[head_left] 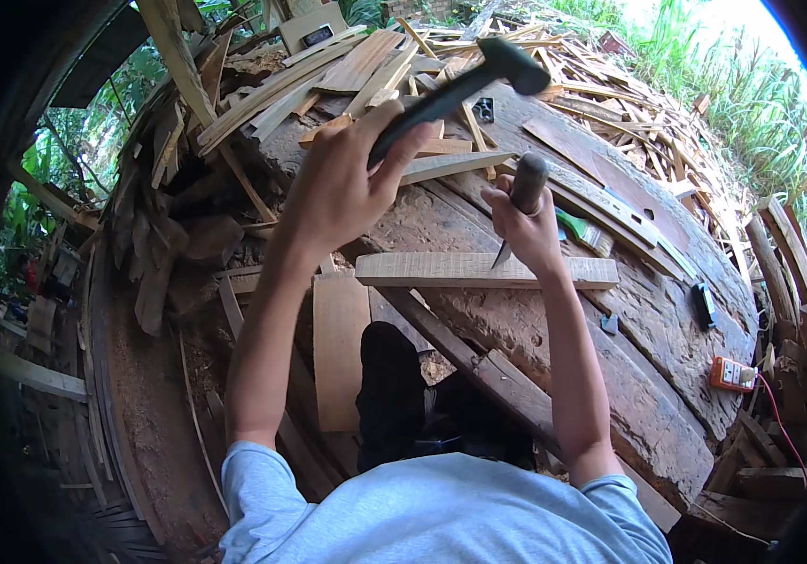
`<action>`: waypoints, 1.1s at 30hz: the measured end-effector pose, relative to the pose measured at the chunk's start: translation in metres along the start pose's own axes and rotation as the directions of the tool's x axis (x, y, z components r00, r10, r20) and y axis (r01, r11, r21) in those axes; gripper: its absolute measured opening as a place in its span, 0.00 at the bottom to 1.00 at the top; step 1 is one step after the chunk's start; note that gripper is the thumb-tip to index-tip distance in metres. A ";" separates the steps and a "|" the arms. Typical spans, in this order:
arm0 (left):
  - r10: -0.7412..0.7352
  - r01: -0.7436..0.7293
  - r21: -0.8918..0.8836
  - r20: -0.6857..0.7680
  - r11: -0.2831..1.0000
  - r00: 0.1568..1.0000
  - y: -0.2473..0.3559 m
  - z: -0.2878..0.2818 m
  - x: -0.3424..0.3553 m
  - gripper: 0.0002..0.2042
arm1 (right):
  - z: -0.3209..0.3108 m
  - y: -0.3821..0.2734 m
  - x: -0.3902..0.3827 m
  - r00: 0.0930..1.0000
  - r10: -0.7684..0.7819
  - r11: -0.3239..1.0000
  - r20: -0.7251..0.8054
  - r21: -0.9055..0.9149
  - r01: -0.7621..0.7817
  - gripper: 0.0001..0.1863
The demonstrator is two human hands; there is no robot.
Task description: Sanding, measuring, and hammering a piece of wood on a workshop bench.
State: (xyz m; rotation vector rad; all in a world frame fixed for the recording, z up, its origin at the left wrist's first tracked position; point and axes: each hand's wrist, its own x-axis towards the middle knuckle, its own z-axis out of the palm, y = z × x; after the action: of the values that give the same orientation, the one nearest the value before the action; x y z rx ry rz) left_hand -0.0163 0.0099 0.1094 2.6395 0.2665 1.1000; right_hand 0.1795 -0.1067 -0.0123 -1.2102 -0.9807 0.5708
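Observation:
My left hand is closed round the handle of a dark hammer, held up above the bench with its head toward the far right. My right hand grips a chisel, its round dark handle end pointing up. The narrow chisel blade slants down to the top face of a pale wooden bar, and its tip appears to touch the wood. The bar lies crosswise on the workbench near my body. Part of the bar is hidden behind my right forearm.
A thick, worn wooden bench carries a green-handled paintbrush and a small black object. An orange-and-white power socket with a red cord sits at its right edge. Scrap wood is heaped behind; a plank stands near my legs.

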 end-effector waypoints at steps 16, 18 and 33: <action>-0.176 0.172 0.049 0.108 0.984 0.978 0.002 0.003 -0.007 0.22 | -0.012 -0.002 -0.007 0.997 -0.016 1.000 -0.070 -0.006 0.016 0.17; -0.091 0.077 -0.126 -0.110 0.989 0.990 0.011 0.012 -0.008 0.28 | -0.011 -0.002 -0.008 0.997 -0.038 0.999 -0.064 -0.018 0.036 0.17; -0.133 0.111 0.102 0.247 0.989 0.960 0.027 0.028 -0.008 0.24 | -0.012 0.007 -0.004 0.990 -0.095 0.995 -0.108 -0.031 0.092 0.11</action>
State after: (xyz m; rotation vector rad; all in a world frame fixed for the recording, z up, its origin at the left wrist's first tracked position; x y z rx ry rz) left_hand 0.0002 -0.0232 0.0936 2.7607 0.4256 0.7172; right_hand 0.1888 -0.1142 -0.0206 -1.1996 -0.9485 0.4146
